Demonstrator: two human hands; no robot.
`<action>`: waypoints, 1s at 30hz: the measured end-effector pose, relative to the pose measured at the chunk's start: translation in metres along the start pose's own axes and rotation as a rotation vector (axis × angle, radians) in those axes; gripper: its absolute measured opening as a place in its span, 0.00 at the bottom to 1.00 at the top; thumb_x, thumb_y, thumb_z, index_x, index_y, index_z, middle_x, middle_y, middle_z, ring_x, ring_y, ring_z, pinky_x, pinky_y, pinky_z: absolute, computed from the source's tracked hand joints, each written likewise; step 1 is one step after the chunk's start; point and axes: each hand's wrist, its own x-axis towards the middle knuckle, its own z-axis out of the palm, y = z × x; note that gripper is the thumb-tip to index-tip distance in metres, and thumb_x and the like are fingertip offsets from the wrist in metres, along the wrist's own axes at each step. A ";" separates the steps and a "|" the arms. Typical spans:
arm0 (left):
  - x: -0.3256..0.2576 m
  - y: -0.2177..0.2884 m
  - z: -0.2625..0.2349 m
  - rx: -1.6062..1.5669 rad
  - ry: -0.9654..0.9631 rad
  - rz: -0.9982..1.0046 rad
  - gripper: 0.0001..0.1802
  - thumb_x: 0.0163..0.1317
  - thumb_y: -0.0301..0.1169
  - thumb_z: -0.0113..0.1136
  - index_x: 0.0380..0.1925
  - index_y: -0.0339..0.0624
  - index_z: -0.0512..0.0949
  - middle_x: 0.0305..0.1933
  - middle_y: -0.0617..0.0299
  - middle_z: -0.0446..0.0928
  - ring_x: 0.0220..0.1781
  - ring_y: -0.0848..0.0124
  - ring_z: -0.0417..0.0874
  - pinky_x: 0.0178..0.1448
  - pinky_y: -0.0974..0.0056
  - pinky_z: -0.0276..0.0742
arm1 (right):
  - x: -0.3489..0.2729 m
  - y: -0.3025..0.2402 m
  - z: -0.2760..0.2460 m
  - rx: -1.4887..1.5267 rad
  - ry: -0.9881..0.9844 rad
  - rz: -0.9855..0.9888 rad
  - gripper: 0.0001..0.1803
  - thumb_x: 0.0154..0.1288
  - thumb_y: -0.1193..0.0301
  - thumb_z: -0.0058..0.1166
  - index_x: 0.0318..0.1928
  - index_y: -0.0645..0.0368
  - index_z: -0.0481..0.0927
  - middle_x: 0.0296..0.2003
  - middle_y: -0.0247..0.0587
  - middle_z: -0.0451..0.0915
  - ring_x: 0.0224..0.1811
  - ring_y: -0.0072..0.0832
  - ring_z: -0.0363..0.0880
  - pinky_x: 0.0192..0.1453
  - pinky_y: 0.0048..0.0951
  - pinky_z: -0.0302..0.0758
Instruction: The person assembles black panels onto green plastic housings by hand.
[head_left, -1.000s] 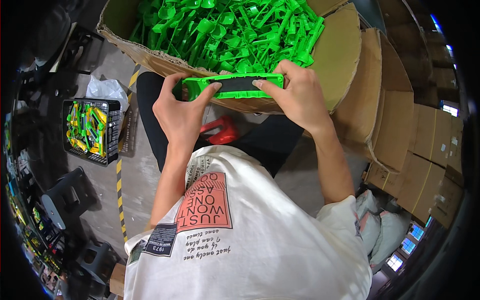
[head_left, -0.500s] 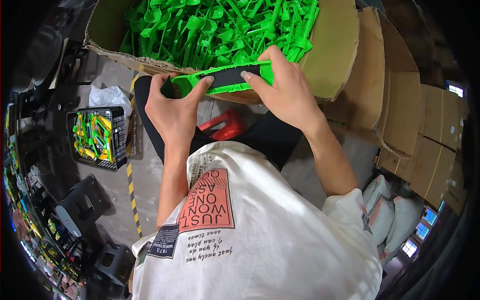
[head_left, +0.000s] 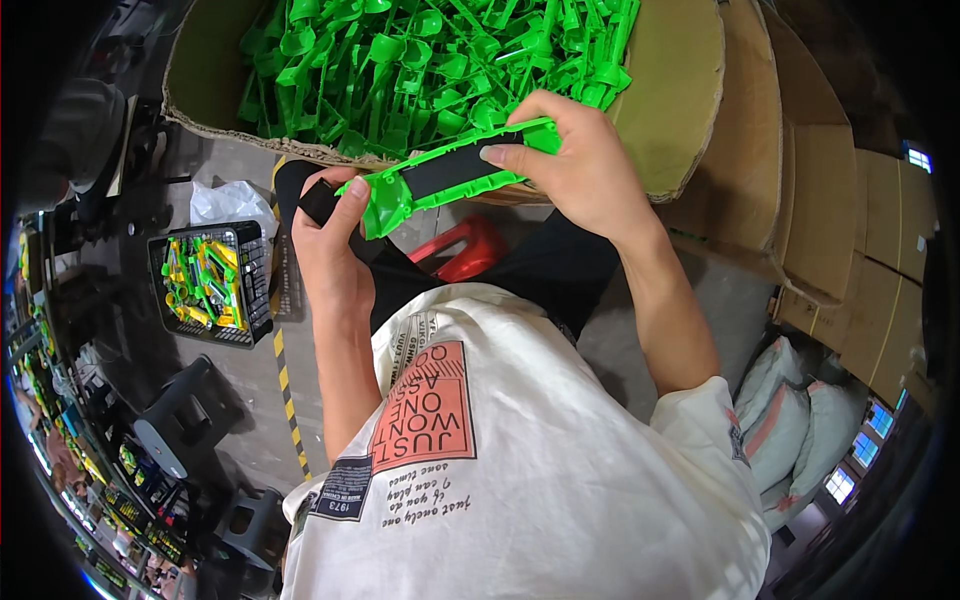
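Note:
A long green plastic shell [head_left: 388,205] is held up in front of me, its hollow side toward me. A flat black strip [head_left: 445,174] lies inside it. My right hand [head_left: 592,172] grips the shell's right end, the thumb pressed on the black strip and the fingers behind. Closed at the other end is my left hand [head_left: 335,250], with a small black square piece [head_left: 319,202] between thumb and fingers. The left thumb tip is against or very near the shell's left edge; I cannot tell whether it touches.
Just beyond my hands stands a big cardboard box [head_left: 690,110] heaped with green plastic scoop-like parts [head_left: 400,70]. A black crate [head_left: 255,290] of green and yellow pieces sits on the left floor, near a grey stool [head_left: 180,420]. A red stool [head_left: 475,250] shows between my legs. White sacks [head_left: 780,425] lie right.
My left hand has shifted down and off the black strip, baring the shell's left end. The shell now tilts lower on the left. My right thumb stays on the strip.

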 end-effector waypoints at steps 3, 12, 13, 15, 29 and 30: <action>-0.006 -0.006 0.009 0.055 0.052 0.102 0.16 0.50 0.24 0.69 0.38 0.39 0.75 0.32 0.68 0.75 0.32 0.80 0.72 0.37 0.75 0.67 | -0.002 -0.005 0.000 0.046 -0.009 0.085 0.16 0.53 0.68 0.67 0.37 0.66 0.77 0.12 0.39 0.69 0.14 0.22 0.66 0.21 0.29 0.63; -0.016 0.005 0.022 0.338 0.098 0.045 0.17 0.47 0.23 0.72 0.33 0.38 0.72 0.30 0.65 0.76 0.31 0.78 0.75 0.38 0.74 0.72 | -0.017 -0.035 -0.008 0.492 -0.206 0.261 0.16 0.65 0.68 0.54 0.49 0.64 0.75 0.19 0.44 0.78 0.16 0.25 0.75 0.20 0.26 0.73; -0.018 0.008 0.021 0.328 0.037 0.044 0.12 0.52 0.26 0.68 0.31 0.43 0.73 0.25 0.71 0.72 0.25 0.81 0.69 0.29 0.75 0.63 | -0.020 -0.034 -0.009 0.489 -0.211 0.266 0.16 0.65 0.68 0.54 0.49 0.64 0.75 0.19 0.44 0.78 0.16 0.25 0.75 0.20 0.26 0.73; -0.022 0.016 0.021 0.300 0.017 -0.037 0.11 0.53 0.28 0.67 0.32 0.44 0.73 0.25 0.72 0.71 0.26 0.82 0.69 0.29 0.75 0.62 | -0.024 -0.031 -0.012 0.905 -0.262 0.274 0.21 0.70 0.64 0.42 0.55 0.67 0.71 0.24 0.47 0.79 0.19 0.28 0.79 0.21 0.26 0.79; -0.030 0.022 0.016 0.007 -0.059 -0.020 0.11 0.68 0.38 0.50 0.36 0.41 0.72 0.30 0.68 0.69 0.25 0.80 0.63 0.28 0.72 0.59 | -0.060 -0.024 -0.055 0.952 0.429 -0.176 0.21 0.73 0.70 0.34 0.59 0.72 0.63 0.50 0.63 0.74 0.30 0.46 0.83 0.32 0.42 0.84; -0.030 0.023 0.015 0.009 -0.073 -0.024 0.10 0.67 0.37 0.52 0.36 0.42 0.73 0.31 0.68 0.69 0.25 0.81 0.63 0.28 0.73 0.60 | -0.066 -0.014 -0.072 0.758 0.693 -0.264 0.24 0.73 0.65 0.36 0.61 0.71 0.62 0.51 0.60 0.74 0.35 0.49 0.83 0.38 0.45 0.84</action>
